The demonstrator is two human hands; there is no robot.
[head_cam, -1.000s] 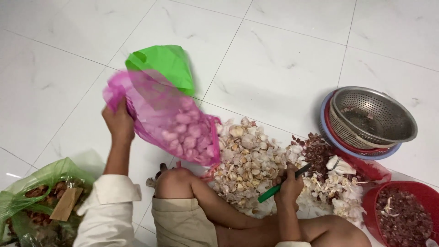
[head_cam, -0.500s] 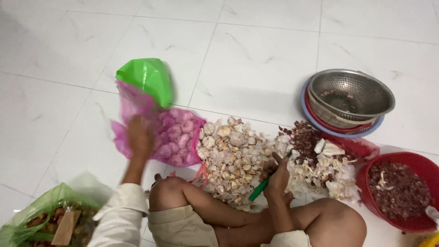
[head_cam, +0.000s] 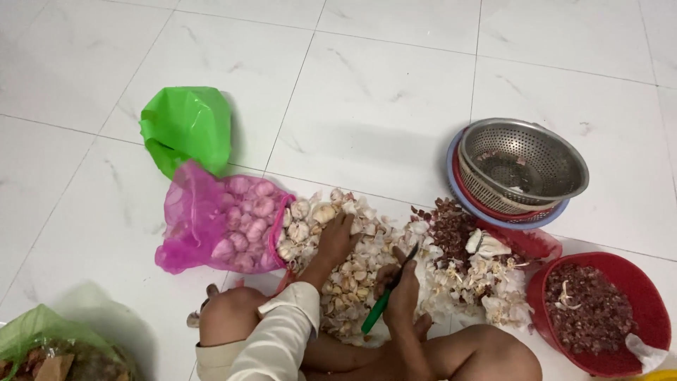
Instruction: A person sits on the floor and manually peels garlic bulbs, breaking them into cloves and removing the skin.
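left hand (head_cam: 337,238): fingers curled down into the garlic pile (head_cam: 338,275), palm down, closing on a bulb or two; which bulb it has I can't tell.
right hand (head_cam: 402,293): fist closed round a green-handled knife (head_cam: 384,302), dark blade pointing up and away from the body, tip over the pile.
garlic pile: loose whole bulbs on the floor (head_cam: 381,106), right in front of the crossed legs, between both hands. Near edge touches the knees.
pink bag (head_cam: 211,226): mesh, lying on its side just left of the pile, mouth toward it, more bulbs inside. Touching the pile at the mouth.
green bag (head_cam: 187,130): crumpled, far-left of the pink one, touching it.
skins (head_cam: 472,275): white husks and dark red trimmings heaped right of the pile, running into it.
red basin (head_cam: 599,310): near right, holds dark red trimmings.
colander (head_cam: 522,166): steel, stacked in red and blue bowls, far right, nearly empty.
pick: judgement — take one bulb from the pile's top, not from under; digging will scatter bulbs into the skins.
knife: keep the blade turned away from the reaching hand while the left hand works close by; bring the bulb to the knife, not the knife across the pile.
sorting: keep husks going right only, so the pile stays clean.
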